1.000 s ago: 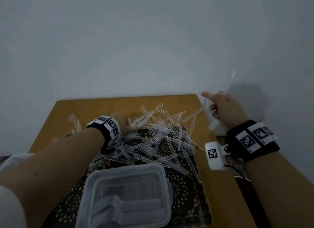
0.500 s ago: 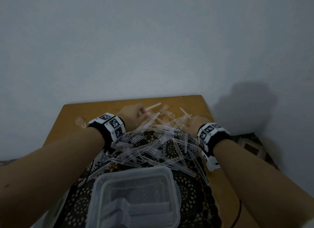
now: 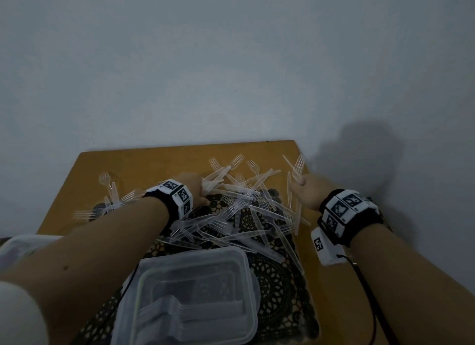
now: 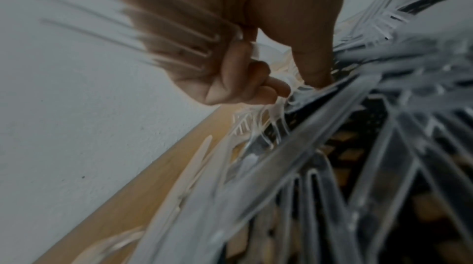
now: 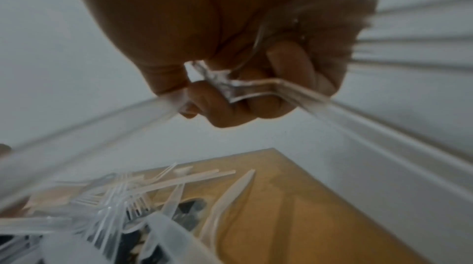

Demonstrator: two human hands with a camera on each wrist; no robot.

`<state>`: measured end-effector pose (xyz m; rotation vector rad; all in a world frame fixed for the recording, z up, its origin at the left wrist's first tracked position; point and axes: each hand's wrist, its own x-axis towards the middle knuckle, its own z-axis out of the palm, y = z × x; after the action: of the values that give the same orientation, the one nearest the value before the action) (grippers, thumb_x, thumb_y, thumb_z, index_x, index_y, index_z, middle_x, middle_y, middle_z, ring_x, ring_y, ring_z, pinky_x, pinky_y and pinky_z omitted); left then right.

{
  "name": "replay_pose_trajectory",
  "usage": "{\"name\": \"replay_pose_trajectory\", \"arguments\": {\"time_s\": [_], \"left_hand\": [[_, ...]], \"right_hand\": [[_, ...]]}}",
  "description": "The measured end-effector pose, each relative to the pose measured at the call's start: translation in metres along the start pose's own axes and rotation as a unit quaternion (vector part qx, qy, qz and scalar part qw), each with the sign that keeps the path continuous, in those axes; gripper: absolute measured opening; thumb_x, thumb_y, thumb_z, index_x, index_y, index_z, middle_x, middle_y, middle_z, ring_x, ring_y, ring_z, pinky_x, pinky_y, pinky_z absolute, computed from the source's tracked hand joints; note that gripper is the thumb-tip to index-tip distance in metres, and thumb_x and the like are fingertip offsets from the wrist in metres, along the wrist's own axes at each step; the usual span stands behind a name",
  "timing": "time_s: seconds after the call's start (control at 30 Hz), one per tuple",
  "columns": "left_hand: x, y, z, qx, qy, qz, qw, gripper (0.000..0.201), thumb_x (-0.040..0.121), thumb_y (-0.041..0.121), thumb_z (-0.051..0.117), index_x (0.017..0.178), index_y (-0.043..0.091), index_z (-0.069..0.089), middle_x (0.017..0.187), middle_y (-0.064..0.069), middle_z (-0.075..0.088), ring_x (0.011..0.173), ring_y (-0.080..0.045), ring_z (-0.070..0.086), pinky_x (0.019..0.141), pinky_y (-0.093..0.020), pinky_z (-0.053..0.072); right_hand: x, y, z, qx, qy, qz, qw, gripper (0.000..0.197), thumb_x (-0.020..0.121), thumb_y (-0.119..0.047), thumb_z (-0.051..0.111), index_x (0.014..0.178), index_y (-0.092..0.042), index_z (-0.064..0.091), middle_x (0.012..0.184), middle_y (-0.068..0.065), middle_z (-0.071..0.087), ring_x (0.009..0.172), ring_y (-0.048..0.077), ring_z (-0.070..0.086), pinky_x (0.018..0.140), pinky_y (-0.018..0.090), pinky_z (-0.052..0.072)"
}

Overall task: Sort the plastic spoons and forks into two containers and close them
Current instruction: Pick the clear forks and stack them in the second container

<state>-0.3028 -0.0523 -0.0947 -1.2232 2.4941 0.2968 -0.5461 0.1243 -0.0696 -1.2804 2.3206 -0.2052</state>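
Note:
A heap of clear plastic forks and knives (image 3: 244, 216) lies on a black lace mat (image 3: 277, 288) on the wooden table (image 3: 154, 164). My left hand (image 3: 192, 187) is at the heap's far left, fingers (image 4: 245, 78) curled round a bunch of forks (image 3: 216, 176). At the heap's right side my right hand (image 3: 308, 187) grips a few forks (image 3: 298, 164) with their tines pointing up; its curled fingers (image 5: 243, 94) wrap the clear handles (image 5: 256, 86). A clear container (image 3: 192, 265) with forks inside stands near me.
A second clear container (image 3: 18, 244) shows at the left edge, partly behind my left arm. A few loose forks (image 3: 108, 187) lie on the table's left part. A white wall runs behind and to the right of the table.
My right hand came down from the raised spot at the right to the heap, then drew back right with forks in it. My left hand stayed at the heap's far left.

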Motion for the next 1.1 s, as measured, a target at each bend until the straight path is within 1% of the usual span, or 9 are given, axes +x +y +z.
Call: {"name": "replay_pose_trajectory", "arguments": {"time_s": [0.13, 0.23, 0.33, 0.53, 0.63, 0.73, 0.93, 1.03, 1.1], "left_hand": [[-0.003, 0.003, 0.003, 0.003, -0.004, -0.019, 1.000, 0.049, 0.075, 0.056, 0.075, 0.063, 0.012, 0.056, 0.060, -0.001, 0.056, 0.054, -0.017, 0.052, 0.050, -0.025, 0.043], [-0.007, 0.005, 0.002, 0.008, -0.001, -0.024, 1.000, 0.042, 0.081, 0.043, 0.073, 0.064, 0.011, 0.051, 0.054, 0.001, 0.042, 0.047, -0.015, 0.038, 0.046, -0.023, 0.034], [-0.013, 0.005, -0.002, 0.036, 0.010, -0.017, 0.999, 0.041, 0.087, 0.037, 0.064, 0.061, 0.012, 0.045, 0.054, 0.003, 0.043, 0.046, -0.013, 0.040, 0.043, -0.022, 0.034], [-0.033, -0.006, -0.016, 0.059, 0.002, -0.023, 0.998, 0.045, 0.092, 0.045, 0.052, 0.059, 0.016, 0.045, 0.055, 0.002, 0.045, 0.046, -0.013, 0.040, 0.042, -0.023, 0.033], [-0.048, -0.015, -0.028, 0.018, 0.049, -0.003, 0.999, 0.046, 0.093, 0.044, 0.047, 0.057, 0.015, 0.041, 0.052, 0.000, 0.038, 0.045, -0.017, 0.034, 0.045, -0.023, 0.028], [-0.062, -0.022, -0.040, -0.020, 0.085, 0.001, 0.996, 0.037, 0.093, 0.041, 0.044, 0.066, 0.016, 0.045, 0.061, -0.002, 0.046, 0.054, -0.020, 0.041, 0.053, -0.026, 0.035], [-0.079, -0.027, -0.041, -0.023, 0.082, 0.028, 0.996, 0.043, 0.098, 0.047, 0.043, 0.068, 0.016, 0.045, 0.063, -0.001, 0.045, 0.056, -0.016, 0.040, 0.055, -0.027, 0.033], [-0.080, -0.021, -0.031, -0.054, 0.071, 0.043, 0.995, 0.037, 0.102, 0.030, 0.037, 0.069, 0.013, 0.041, 0.063, -0.005, 0.040, 0.053, -0.018, 0.031, 0.053, -0.027, 0.025], [-0.078, -0.016, -0.025, -0.072, 0.072, 0.046, 0.994, 0.032, 0.102, 0.025, 0.035, 0.075, 0.010, 0.043, 0.067, -0.008, 0.043, 0.056, -0.019, 0.033, 0.054, -0.028, 0.027]], "right_hand": [[-0.005, 0.010, -0.001, -0.002, -0.006, -0.022, 1.000, 0.044, 0.102, -0.035, 0.039, 0.061, -0.017, 0.042, 0.055, -0.001, 0.041, 0.049, 0.015, 0.039, 0.050, 0.026, 0.033], [-0.008, 0.010, 0.014, -0.004, -0.054, -0.024, 0.998, 0.040, 0.101, -0.036, 0.042, 0.064, -0.020, 0.045, 0.058, -0.003, 0.046, 0.050, 0.013, 0.043, 0.049, 0.023, 0.035], [-0.012, 0.005, 0.025, -0.022, -0.062, -0.033, 0.997, 0.035, 0.099, -0.041, 0.047, 0.072, -0.020, 0.051, 0.066, -0.002, 0.053, 0.058, 0.012, 0.050, 0.053, 0.024, 0.037], [-0.022, -0.019, 0.026, -0.049, -0.097, -0.054, 0.993, 0.031, 0.089, -0.051, 0.061, 0.088, -0.020, 0.061, 0.086, -0.002, 0.065, 0.077, 0.012, 0.061, 0.073, 0.029, 0.053], [-0.025, -0.033, 0.024, -0.097, -0.111, -0.049, 0.988, 0.032, 0.090, -0.046, 0.063, 0.093, -0.013, 0.062, 0.094, 0.003, 0.067, 0.086, 0.018, 0.063, 0.077, 0.032, 0.052], [-0.031, -0.043, 0.023, -0.114, -0.111, -0.043, 0.986, 0.029, 0.092, -0.040, 0.062, 0.092, -0.011, 0.061, 0.083, 0.005, 0.059, 0.076, 0.019, 0.057, 0.072, 0.031, 0.049], [-0.053, -0.046, 0.008, -0.157, -0.094, -0.029, 0.983, 0.033, 0.090, -0.042, 0.063, 0.094, -0.009, 0.064, 0.095, 0.007, 0.068, 0.088, 0.022, 0.066, 0.080, 0.032, 0.055], [-0.065, -0.041, -0.003, -0.192, -0.071, -0.030, 0.978, 0.035, 0.090, -0.038, 0.064, 0.072, -0.013, 0.046, 0.080, 0.004, 0.060, 0.071, 0.018, 0.058, 0.065, 0.027, 0.051], [-0.073, -0.035, -0.011, -0.187, -0.066, -0.026, 0.980, 0.032, 0.091, -0.032, 0.064, 0.072, -0.014, 0.045, 0.070, 0.001, 0.051, 0.059, 0.013, 0.048, 0.050, 0.020, 0.039]]}}
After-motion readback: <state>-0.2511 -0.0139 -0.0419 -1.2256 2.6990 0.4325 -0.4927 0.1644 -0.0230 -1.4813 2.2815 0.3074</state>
